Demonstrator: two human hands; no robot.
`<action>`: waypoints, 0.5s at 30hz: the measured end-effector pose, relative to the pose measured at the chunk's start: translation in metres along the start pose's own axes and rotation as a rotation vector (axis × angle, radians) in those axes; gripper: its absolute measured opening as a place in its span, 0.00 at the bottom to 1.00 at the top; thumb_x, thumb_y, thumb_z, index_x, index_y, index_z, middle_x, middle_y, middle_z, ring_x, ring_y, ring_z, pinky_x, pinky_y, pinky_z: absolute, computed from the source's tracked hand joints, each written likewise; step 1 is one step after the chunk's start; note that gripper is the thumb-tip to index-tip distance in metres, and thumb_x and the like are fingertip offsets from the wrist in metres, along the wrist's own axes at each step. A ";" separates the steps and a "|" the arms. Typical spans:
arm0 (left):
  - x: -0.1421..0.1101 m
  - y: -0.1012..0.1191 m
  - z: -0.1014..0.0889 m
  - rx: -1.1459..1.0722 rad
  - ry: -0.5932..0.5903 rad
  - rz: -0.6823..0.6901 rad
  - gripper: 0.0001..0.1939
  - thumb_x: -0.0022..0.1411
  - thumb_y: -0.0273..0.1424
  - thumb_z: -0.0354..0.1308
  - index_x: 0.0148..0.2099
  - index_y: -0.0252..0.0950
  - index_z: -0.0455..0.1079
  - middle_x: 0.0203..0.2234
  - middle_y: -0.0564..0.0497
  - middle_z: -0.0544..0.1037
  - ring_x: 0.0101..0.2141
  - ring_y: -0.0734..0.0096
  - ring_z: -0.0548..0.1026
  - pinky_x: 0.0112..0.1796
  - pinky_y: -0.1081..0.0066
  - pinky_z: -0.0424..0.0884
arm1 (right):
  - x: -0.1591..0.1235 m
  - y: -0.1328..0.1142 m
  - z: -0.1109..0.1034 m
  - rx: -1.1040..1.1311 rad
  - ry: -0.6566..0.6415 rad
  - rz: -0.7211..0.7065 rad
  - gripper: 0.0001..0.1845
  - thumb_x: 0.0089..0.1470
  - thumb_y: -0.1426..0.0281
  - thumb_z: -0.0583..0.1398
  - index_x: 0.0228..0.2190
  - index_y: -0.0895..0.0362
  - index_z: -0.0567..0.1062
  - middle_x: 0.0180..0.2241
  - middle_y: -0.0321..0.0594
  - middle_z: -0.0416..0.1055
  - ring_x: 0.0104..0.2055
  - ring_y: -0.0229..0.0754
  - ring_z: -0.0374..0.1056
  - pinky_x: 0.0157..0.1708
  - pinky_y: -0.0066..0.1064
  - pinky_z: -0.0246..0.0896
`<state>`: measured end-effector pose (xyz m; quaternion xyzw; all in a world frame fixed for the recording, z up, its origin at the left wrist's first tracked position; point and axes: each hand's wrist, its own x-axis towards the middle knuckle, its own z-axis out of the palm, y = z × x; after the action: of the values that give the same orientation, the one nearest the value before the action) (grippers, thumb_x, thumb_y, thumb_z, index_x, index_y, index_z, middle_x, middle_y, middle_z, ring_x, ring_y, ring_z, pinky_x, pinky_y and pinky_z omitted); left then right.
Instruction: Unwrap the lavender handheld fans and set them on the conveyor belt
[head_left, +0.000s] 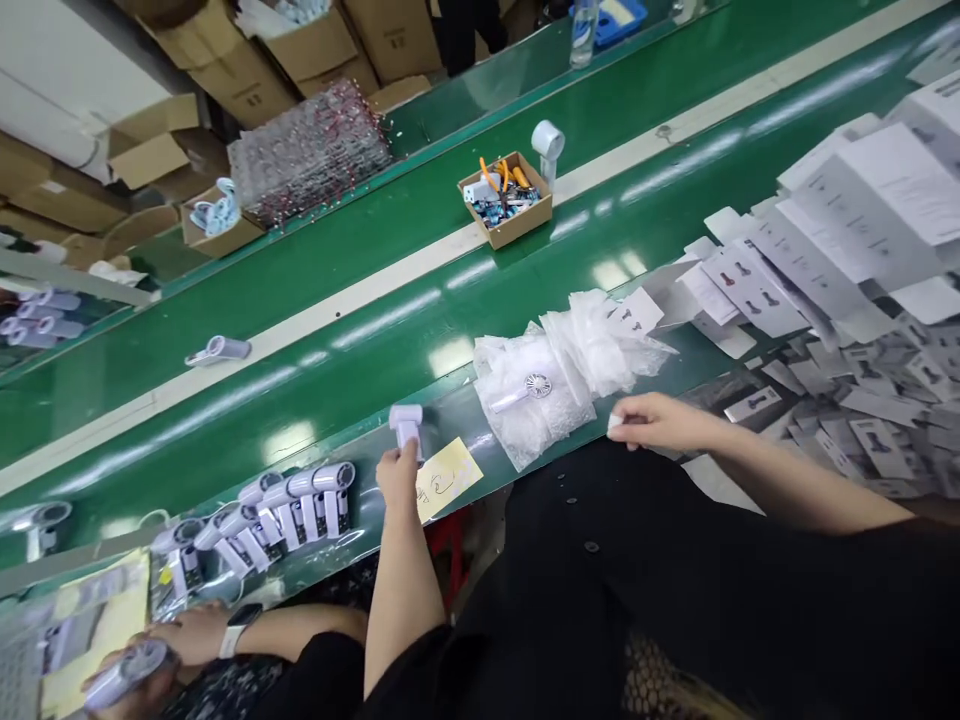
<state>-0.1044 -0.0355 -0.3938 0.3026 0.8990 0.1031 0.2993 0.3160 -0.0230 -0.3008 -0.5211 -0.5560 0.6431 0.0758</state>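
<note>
My left hand is closed around the handle of a lilac handheld fan, its head pointing away from me, beside a yellow paper with handwriting. My right hand is held near the table edge with its fingers pinched together. Something small and white shows at those fingertips; I cannot tell whether it is held or worn. Between my hands, another lilac fan with a round grille lies on a pile of bubble-wrap bags.
Flat printed boxes are stacked at right. Several lilac fans stand in a row at left, near a co-worker's hands holding another. A small carton of parts and pliers sits on the green belt.
</note>
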 end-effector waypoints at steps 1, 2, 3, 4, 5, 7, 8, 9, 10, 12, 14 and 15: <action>-0.012 0.008 0.001 -0.178 -0.025 -0.009 0.19 0.53 0.46 0.54 0.35 0.33 0.68 0.25 0.46 0.74 0.27 0.63 0.73 0.27 0.68 0.65 | 0.006 0.006 0.013 0.194 -0.073 0.066 0.20 0.49 0.54 0.61 0.30 0.60 0.71 0.26 0.38 0.70 0.26 0.35 0.66 0.24 0.25 0.59; -0.028 0.018 0.003 -0.379 -0.078 -0.011 0.19 0.50 0.46 0.56 0.32 0.33 0.68 0.21 0.49 0.72 0.23 0.68 0.70 0.23 0.71 0.62 | 0.011 0.012 0.025 0.390 -0.109 0.118 0.20 0.48 0.54 0.63 0.32 0.59 0.70 0.29 0.39 0.72 0.27 0.34 0.68 0.24 0.24 0.59; -0.047 0.030 0.007 -0.578 -0.158 -0.004 0.20 0.47 0.46 0.59 0.30 0.33 0.67 0.19 0.52 0.70 0.19 0.72 0.67 0.21 0.73 0.59 | 0.017 0.015 0.037 0.585 -0.115 0.148 0.21 0.47 0.55 0.64 0.34 0.59 0.70 0.33 0.40 0.73 0.29 0.35 0.69 0.26 0.24 0.62; -0.069 0.044 0.014 -0.722 -0.273 0.037 0.20 0.45 0.46 0.62 0.29 0.33 0.68 0.18 0.53 0.68 0.18 0.75 0.65 0.20 0.74 0.57 | 0.022 0.016 0.046 0.773 -0.107 0.143 0.22 0.46 0.56 0.65 0.36 0.58 0.69 0.38 0.42 0.73 0.33 0.36 0.71 0.30 0.26 0.64; -0.092 0.059 0.022 -0.792 -0.416 0.101 0.20 0.44 0.46 0.63 0.28 0.33 0.68 0.17 0.54 0.68 0.18 0.77 0.64 0.20 0.75 0.57 | 0.026 0.016 0.053 0.942 -0.097 0.103 0.23 0.44 0.57 0.66 0.38 0.57 0.69 0.42 0.43 0.72 0.38 0.38 0.71 0.36 0.30 0.66; -0.137 0.090 0.041 -0.800 -0.715 0.246 0.20 0.46 0.44 0.64 0.32 0.32 0.71 0.20 0.53 0.71 0.20 0.77 0.66 0.23 0.75 0.60 | 0.028 0.012 0.057 1.175 -0.047 -0.059 0.25 0.42 0.57 0.68 0.40 0.55 0.69 0.47 0.43 0.71 0.44 0.42 0.70 0.45 0.36 0.66; -0.156 0.104 0.051 -0.739 -0.856 0.348 0.19 0.49 0.44 0.63 0.34 0.32 0.73 0.21 0.52 0.72 0.21 0.77 0.67 0.25 0.75 0.61 | 0.026 0.011 0.054 1.230 0.007 -0.140 0.25 0.42 0.57 0.68 0.40 0.56 0.70 0.46 0.43 0.71 0.45 0.43 0.70 0.46 0.38 0.65; -0.171 0.119 0.060 -0.648 -0.956 0.459 0.18 0.52 0.44 0.61 0.35 0.32 0.73 0.22 0.52 0.73 0.22 0.76 0.67 0.26 0.74 0.62 | 0.021 0.011 0.047 1.253 0.077 -0.192 0.24 0.43 0.57 0.68 0.39 0.57 0.70 0.44 0.44 0.73 0.43 0.43 0.71 0.44 0.37 0.66; -0.183 0.133 0.070 -0.557 -0.992 0.582 0.17 0.56 0.44 0.58 0.34 0.33 0.73 0.21 0.52 0.73 0.22 0.75 0.68 0.26 0.74 0.63 | 0.014 0.014 0.038 1.257 0.160 -0.214 0.23 0.45 0.57 0.66 0.38 0.58 0.71 0.40 0.44 0.74 0.39 0.42 0.71 0.41 0.35 0.68; -0.197 0.163 0.089 -0.394 -0.866 0.876 0.18 0.62 0.43 0.51 0.32 0.35 0.73 0.22 0.51 0.73 0.24 0.73 0.69 0.28 0.72 0.64 | -0.004 0.029 0.014 1.242 0.308 -0.190 0.20 0.51 0.55 0.61 0.37 0.59 0.72 0.34 0.43 0.75 0.33 0.40 0.71 0.33 0.31 0.70; -0.203 0.196 0.114 -0.257 -0.595 1.225 0.18 0.65 0.40 0.47 0.33 0.36 0.72 0.25 0.48 0.74 0.29 0.68 0.71 0.34 0.69 0.66 | -0.026 0.052 -0.012 1.214 0.414 -0.126 0.19 0.56 0.54 0.56 0.36 0.59 0.72 0.31 0.42 0.74 0.28 0.39 0.70 0.26 0.30 0.69; -0.206 0.212 0.128 -0.166 -0.478 1.407 0.16 0.66 0.38 0.47 0.34 0.36 0.72 0.28 0.46 0.74 0.33 0.66 0.71 0.37 0.67 0.65 | -0.037 0.066 -0.024 1.195 0.464 -0.093 0.19 0.57 0.55 0.55 0.37 0.58 0.71 0.30 0.42 0.73 0.27 0.39 0.70 0.25 0.30 0.70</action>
<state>0.2064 0.0089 -0.3205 0.7967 0.3930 0.2694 0.3717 0.3822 -0.0570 -0.3273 -0.4900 -0.0931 0.7085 0.4993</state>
